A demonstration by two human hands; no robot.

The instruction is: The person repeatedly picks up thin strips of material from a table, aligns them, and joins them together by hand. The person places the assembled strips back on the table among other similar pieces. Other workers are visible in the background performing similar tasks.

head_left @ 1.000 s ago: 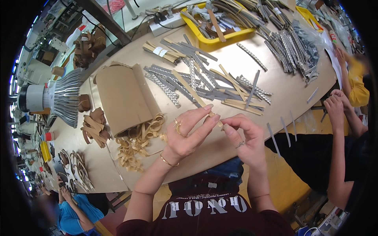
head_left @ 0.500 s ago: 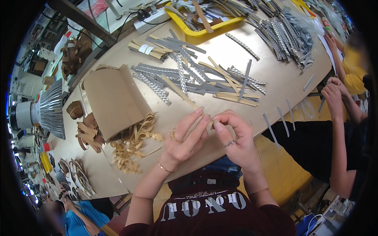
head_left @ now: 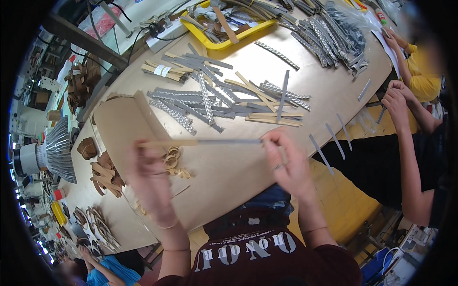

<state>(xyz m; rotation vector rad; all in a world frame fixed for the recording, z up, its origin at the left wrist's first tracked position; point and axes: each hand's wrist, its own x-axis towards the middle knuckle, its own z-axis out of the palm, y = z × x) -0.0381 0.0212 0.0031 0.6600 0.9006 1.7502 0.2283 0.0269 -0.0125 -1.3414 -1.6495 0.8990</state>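
Observation:
A thin, narrow strip stretches straight between my hands, tan toward the left and grey toward the right. My right hand is closed, pinching the grey end between thumb and fingers. At the tan end is my left hand, smeared by motion, with its fingertips closed on the strip. Below the tan part lie curled tan peelings, partly hidden by my left hand. Beyond my hands, a loose pile of grey, tan and silver braided strips covers the middle of the table.
A brown cardboard box lies open at the left, beside brown leather pieces. At the back stand a yellow tray and a heap of braided strips. A lamp juts in from the left. Co-workers' hands are at the right.
My hands have drawn apart: the left has swung left over the box's edge, the right stays close to its place. The strip between them now lies stretched, showing its grey part.

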